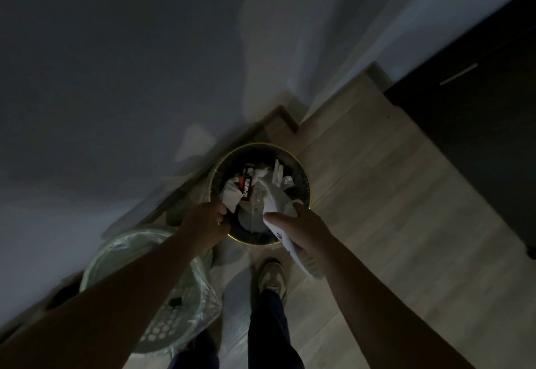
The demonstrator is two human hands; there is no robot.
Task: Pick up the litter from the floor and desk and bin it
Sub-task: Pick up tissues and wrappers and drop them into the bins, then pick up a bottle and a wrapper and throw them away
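Observation:
A round dark bin (pixel 304 177) with a yellow rim stands on the floor by the wall, holding white paper scraps, a clear bottle and a black and red packet (pixel 249 178). My left hand (pixel 207 223) grips the near left rim of the bin. My right hand (pixel 304 231) holds a white wrapper (pixel 278 203) with dark print; its far end reaches over the near right rim into the bin.
A pale perforated basket (pixel 121 249) lined with clear plastic stands left of the bin, partly under my left arm. My shoe (pixel 271 277) is on the pale wood floor just in front of the bin. Dark furniture (pixel 478 125) fills the right side. The room is dim.

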